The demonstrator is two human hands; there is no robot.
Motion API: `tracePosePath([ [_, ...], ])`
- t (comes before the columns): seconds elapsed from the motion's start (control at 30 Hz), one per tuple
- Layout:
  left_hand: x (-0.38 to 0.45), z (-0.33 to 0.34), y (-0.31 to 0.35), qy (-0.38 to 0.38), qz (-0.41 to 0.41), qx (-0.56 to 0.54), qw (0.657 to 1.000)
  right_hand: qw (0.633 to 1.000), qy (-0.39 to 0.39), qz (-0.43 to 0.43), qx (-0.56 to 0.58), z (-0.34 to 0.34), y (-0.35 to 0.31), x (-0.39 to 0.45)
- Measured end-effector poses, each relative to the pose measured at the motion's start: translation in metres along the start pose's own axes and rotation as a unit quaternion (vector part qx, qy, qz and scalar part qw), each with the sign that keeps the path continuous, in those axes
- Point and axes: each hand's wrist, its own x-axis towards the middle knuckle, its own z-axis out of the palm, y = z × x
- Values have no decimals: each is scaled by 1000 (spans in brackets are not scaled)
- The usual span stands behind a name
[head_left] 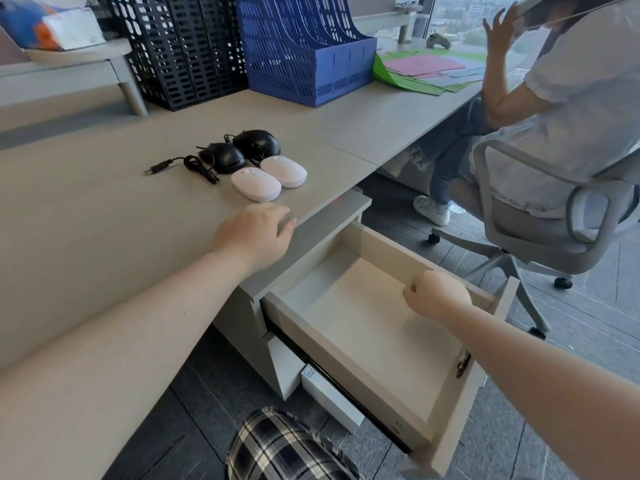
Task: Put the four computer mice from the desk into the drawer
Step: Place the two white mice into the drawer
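Note:
Two white wireless mice lie side by side on the grey desk [86, 237], the nearer white mouse [256, 184] just ahead of my left hand [254, 235] and the farther white mouse [284, 171] to its right. Behind them sit a small black wired mouse [223, 157] with its cable and USB plug trailing left, and a larger black mouse [258, 143]. My left hand rests palm down near the desk edge, fingers loosely apart, holding nothing. My right hand [436, 294] is a closed fist over the right wall of the pulled-out drawer [367, 362], which holds nothing.
Black file racks [180, 50] and a blue file rack [304, 50] stand at the back of the desk. Coloured papers [433, 71] lie at the far right. A seated person [540, 98] in a grey office chair [540, 216] is right of the drawer.

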Motion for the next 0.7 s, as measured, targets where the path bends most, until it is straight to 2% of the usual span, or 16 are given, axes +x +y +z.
tracePosePath([
  [0.07, 6, 1, -1, 52, -20, -28, 998, 999, 31, -29, 32, -10, -24, 10],
  [0.17, 17, 6, -6, 101, -74, -68, 990, 984, 94, -56, 138, -28, -63, 29],
  [0.27, 36, 12, -17, 76, -147, -107, 980, 953, 172, -87, 232, -51, -102, 51],
  [0.33, 50, 17, -23, 51, -172, -122, 976, 938, 196, -112, 262, -66, -126, 63],
  [0.47, 72, 16, -33, 40, -189, -133, 972, 940, 201, -162, 221, -90, -158, 86],
  [0.6, 84, 11, -42, -2, -207, -142, 968, 955, 130, -172, 205, -95, -180, 104],
  [0.7, 88, 9, -45, -2, -206, -142, 968, 956, 121, -178, 198, -89, -186, 111],
])
